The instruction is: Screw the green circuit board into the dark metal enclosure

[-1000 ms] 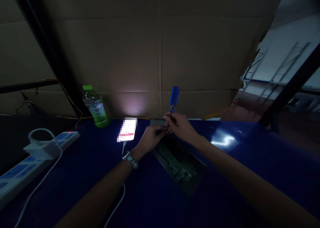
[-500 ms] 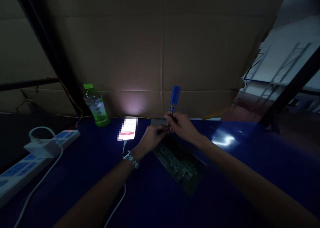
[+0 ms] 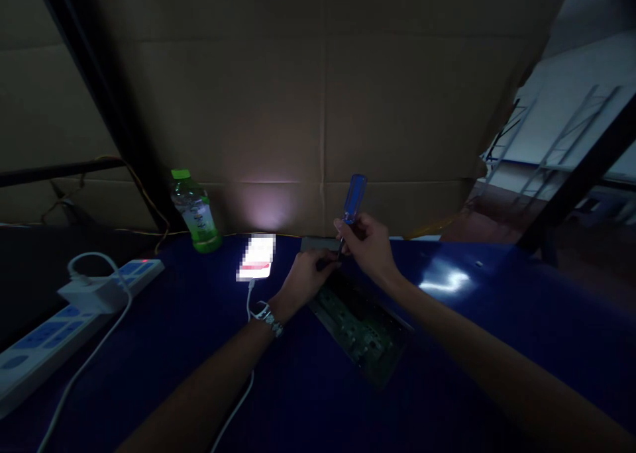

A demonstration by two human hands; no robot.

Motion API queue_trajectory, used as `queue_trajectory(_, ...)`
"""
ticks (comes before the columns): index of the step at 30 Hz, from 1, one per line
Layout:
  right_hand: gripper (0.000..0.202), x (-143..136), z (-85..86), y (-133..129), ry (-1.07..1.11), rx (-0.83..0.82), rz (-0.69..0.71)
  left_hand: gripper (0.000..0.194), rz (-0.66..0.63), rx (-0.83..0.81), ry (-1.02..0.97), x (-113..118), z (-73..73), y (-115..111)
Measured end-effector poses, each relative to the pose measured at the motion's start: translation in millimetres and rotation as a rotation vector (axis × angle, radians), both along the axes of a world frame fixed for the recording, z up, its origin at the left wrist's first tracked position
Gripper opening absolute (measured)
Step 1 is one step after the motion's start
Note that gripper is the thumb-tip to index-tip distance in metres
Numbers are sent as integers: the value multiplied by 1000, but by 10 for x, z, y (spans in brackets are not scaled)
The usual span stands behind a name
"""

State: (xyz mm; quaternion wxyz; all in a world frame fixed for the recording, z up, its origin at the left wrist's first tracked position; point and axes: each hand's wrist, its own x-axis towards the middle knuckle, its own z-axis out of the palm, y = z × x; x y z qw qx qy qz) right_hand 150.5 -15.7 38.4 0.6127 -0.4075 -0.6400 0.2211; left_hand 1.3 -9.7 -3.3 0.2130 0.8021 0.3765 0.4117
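A screwdriver (image 3: 355,196) with a blue handle stands nearly upright, leaning a little right, its shaft pointing down at the far end of a dark board. My right hand (image 3: 366,241) is closed on it just below the handle. Beside the shaft's lower end, my left hand (image 3: 311,273) has its fingers pinched together; whatever they hold is too small and dark to make out. The green circuit board (image 3: 365,337) lies slantwise on the blue table (image 3: 199,347), its far end partly hidden by both hands.
A lit phone (image 3: 257,257) with a white cable lies left of my hands. Behind it stands a green-capped bottle (image 3: 197,218). A white power strip (image 3: 44,347) with a plugged-in adapter is at the left. Cardboard (image 3: 397,108) rises behind the table.
The screwdriver handle has tilted and shifted slightly right. My right hand has shifted a little with it, its fingers now closer to the handle. The whole view has moved slightly.
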Motion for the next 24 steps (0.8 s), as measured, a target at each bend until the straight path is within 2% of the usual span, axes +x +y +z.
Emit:
queue_trajectory(5, 30, -37, 34, -71, 39, 17, -52, 25, 0, 107, 211, -91, 47, -28)
queue_trajectory(9, 30, -49, 49, -100, 75, 13, -50, 19, 7, 69, 368, -155, 67, -25)
queue_trajectory(17, 32, -32, 55, -53, 111, -40, -38, 22, -13, 100, 458, -122, 106, 18)
queue_trajectory(24, 32, 34, 62, 11, 29, 16, 18, 22, -162, 25, 489, -161, 219, 188)
